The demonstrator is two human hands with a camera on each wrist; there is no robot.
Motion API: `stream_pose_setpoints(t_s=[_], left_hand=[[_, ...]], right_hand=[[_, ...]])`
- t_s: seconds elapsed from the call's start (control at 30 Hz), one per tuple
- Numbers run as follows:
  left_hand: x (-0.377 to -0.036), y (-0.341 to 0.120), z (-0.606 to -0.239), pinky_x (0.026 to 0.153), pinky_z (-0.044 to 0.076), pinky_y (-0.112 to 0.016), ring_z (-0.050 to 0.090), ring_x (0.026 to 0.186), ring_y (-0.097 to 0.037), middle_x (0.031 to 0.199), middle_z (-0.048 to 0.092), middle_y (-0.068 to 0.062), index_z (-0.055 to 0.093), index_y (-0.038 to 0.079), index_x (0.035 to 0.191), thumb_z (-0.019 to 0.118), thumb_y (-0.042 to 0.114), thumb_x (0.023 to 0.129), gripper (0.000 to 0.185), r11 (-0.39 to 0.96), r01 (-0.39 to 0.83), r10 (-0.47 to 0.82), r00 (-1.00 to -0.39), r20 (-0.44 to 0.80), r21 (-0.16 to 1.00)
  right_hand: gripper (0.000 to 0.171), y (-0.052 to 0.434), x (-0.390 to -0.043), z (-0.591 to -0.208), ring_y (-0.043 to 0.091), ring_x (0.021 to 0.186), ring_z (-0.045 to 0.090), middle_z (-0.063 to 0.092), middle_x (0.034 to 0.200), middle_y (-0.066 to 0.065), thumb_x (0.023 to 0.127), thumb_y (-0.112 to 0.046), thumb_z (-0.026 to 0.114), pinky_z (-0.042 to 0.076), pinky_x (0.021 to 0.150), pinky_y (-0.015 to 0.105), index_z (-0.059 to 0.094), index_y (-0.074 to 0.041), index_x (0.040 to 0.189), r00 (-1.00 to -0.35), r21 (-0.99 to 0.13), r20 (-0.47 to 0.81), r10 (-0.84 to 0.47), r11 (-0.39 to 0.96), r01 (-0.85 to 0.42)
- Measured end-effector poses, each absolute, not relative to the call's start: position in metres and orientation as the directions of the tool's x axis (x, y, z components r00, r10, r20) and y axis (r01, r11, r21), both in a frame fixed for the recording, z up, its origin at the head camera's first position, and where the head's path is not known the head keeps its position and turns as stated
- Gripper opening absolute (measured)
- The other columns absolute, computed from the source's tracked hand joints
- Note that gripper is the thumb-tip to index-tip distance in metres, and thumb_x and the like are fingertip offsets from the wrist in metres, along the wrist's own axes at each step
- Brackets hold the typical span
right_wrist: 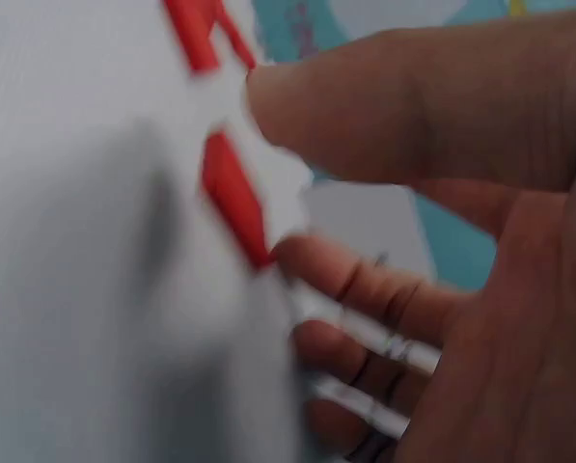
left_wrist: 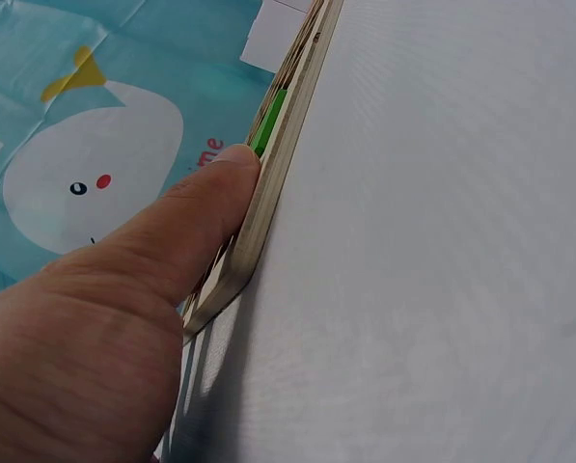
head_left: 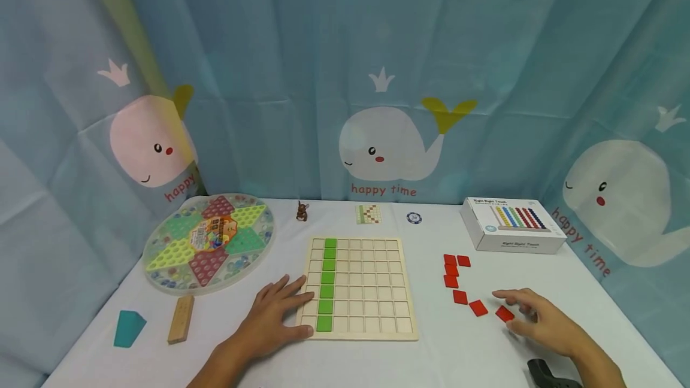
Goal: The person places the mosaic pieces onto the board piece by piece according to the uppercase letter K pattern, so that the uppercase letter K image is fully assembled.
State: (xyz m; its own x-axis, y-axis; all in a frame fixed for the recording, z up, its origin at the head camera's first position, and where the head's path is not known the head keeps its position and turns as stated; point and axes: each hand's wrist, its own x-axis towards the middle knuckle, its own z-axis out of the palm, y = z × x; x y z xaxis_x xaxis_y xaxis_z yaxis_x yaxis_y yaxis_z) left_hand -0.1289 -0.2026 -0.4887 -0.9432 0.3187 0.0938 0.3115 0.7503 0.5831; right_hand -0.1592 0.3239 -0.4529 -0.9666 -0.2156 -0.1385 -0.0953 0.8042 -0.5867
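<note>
A wooden grid board (head_left: pixel 372 336) lies flat, with several green square tiles (head_left: pixel 326 306) filling its second column from the left. My left hand (head_left: pixel 272 319) rests at the board's left side, fingers extended over the edge and thumb at the near left corner. In the left wrist view, the thumb (left_wrist: pixel 172 227) touches the board's rim beside a green tile. My right hand (head_left: pixel 544 322) hovers around a red square tile (head_left: pixel 505 314), thumb and index finger apart on either side of it. Blurred in the right wrist view, this red tile (right_wrist: pixel 234 198) appears not gripped.
More red tiles (head_left: pixel 460 297) curve across the table between board and right hand. A white box (head_left: pixel 514 243), poker chip (head_left: pixel 414 218), pattern card (head_left: pixel 369 214) and small figurine (head_left: pixel 302 211) stand behind. Leftward are a round board (head_left: pixel 180 280), wooden block (head_left: pixel 181 319) and teal block (head_left: pixel 128 329).
</note>
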Motion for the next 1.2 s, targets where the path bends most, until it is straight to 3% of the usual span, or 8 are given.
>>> stream_pose_setpoints(t_s=[0.1, 0.23, 0.53, 0.6, 0.73, 0.83, 1.0, 1.2], left_hand=[[-0.129, -0.201, -0.488, 0.108, 0.01, -0.057, 0.019, 0.142, -0.035, 0.151, 0.038, 0.001, 0.063, 0.022, 0.131, 0.07, 0.061, 0.076, 0.068, 0.755, 0.313, 0.32, -0.943, 0.093, 0.577], [-0.132, -0.201, -0.489, 0.108, 0.009, -0.056, 0.019, 0.142, -0.034, 0.152, 0.037, 0.003, 0.063, 0.023, 0.131, 0.071, 0.062, 0.076, 0.068, 0.762, 0.313, 0.318, -0.943, 0.093, 0.567], [-0.133, -0.205, -0.486, 0.108, 0.01, -0.057, 0.02, 0.141, -0.035, 0.151, 0.038, 0.001, 0.064, 0.022, 0.13, 0.072, 0.061, 0.075, 0.067, 0.768, 0.316, 0.309, -0.945, 0.11, 0.556], [-0.132, -0.205, -0.486, 0.108, 0.01, -0.057, 0.02, 0.141, -0.035, 0.151, 0.038, 0.001, 0.064, 0.022, 0.13, 0.072, 0.06, 0.075, 0.067, 0.768, 0.316, 0.313, -0.944, 0.104, 0.557], [-0.133, -0.205, -0.485, 0.108, 0.01, -0.058, 0.02, 0.141, -0.036, 0.151, 0.038, 0.0, 0.064, 0.022, 0.13, 0.071, 0.061, 0.076, 0.067, 0.765, 0.319, 0.315, -0.943, 0.107, 0.559], [-0.133, -0.205, -0.486, 0.108, 0.01, -0.058, 0.02, 0.141, -0.036, 0.15, 0.039, 0.0, 0.064, 0.022, 0.13, 0.071, 0.061, 0.076, 0.067, 0.768, 0.313, 0.309, -0.945, 0.103, 0.559], [-0.133, -0.203, -0.489, 0.108, 0.009, -0.057, 0.018, 0.142, -0.034, 0.151, 0.037, 0.002, 0.063, 0.023, 0.131, 0.071, 0.061, 0.076, 0.068, 0.764, 0.309, 0.314, -0.945, 0.092, 0.567], [-0.13, -0.202, -0.488, 0.108, 0.01, -0.057, 0.02, 0.142, -0.035, 0.15, 0.038, 0.002, 0.064, 0.022, 0.13, 0.072, 0.061, 0.075, 0.067, 0.763, 0.312, 0.308, -0.945, 0.106, 0.566]], right_hand=[[0.05, 0.33, -0.159, -0.459, 0.027, 0.096, 0.045, 0.054, 0.117, 0.01, 0.079, -0.008, 0.073, 0.049, 0.076, 0.044, 0.062, -0.011, 0.128, -0.963, -0.608, -0.157, -0.219, 0.79, -0.081], [0.043, 0.332, -0.161, -0.463, 0.027, 0.099, 0.046, 0.052, 0.11, 0.008, 0.08, 0.001, 0.07, 0.049, 0.082, 0.05, 0.066, -0.011, 0.122, -0.957, -0.619, -0.119, -0.264, 0.773, -0.137], [0.03, 0.323, -0.165, -0.469, 0.029, 0.099, 0.05, 0.052, 0.105, 0.005, 0.082, 0.0, 0.072, 0.044, 0.088, 0.059, 0.07, -0.016, 0.107, -0.96, -0.58, -0.006, -0.28, 0.783, -0.225], [0.027, 0.322, -0.165, -0.47, 0.027, 0.097, 0.049, 0.052, 0.105, 0.004, 0.083, -0.002, 0.072, 0.045, 0.087, 0.056, 0.069, -0.016, 0.106, -0.962, -0.57, 0.001, -0.274, 0.79, -0.226], [0.026, 0.321, -0.166, -0.47, 0.02, 0.089, 0.046, 0.053, 0.1, 0.0, 0.084, -0.006, 0.073, 0.045, 0.076, 0.036, 0.067, -0.013, 0.108, -0.968, -0.552, 0.034, -0.249, 0.803, -0.226], [0.027, 0.321, -0.166, -0.467, 0.018, 0.084, 0.045, 0.055, 0.096, 0.0, 0.084, -0.006, 0.072, 0.043, 0.069, 0.03, 0.066, -0.009, 0.11, -0.973, -0.556, 0.046, -0.227, 0.803, -0.214], [0.029, 0.318, -0.161, -0.456, 0.018, 0.083, 0.05, 0.062, 0.096, -0.002, 0.083, -0.006, 0.073, 0.048, 0.07, 0.03, 0.068, -0.007, 0.111, -0.983, -0.526, 0.041, -0.178, 0.833, -0.173], [0.033, 0.301, -0.153, -0.434, 0.024, 0.088, 0.055, 0.065, 0.097, 0.0, 0.081, -0.007, 0.077, 0.051, 0.074, 0.04, 0.068, -0.004, 0.113, -0.968, -0.487, 0.184, -0.173, 0.839, -0.243]])
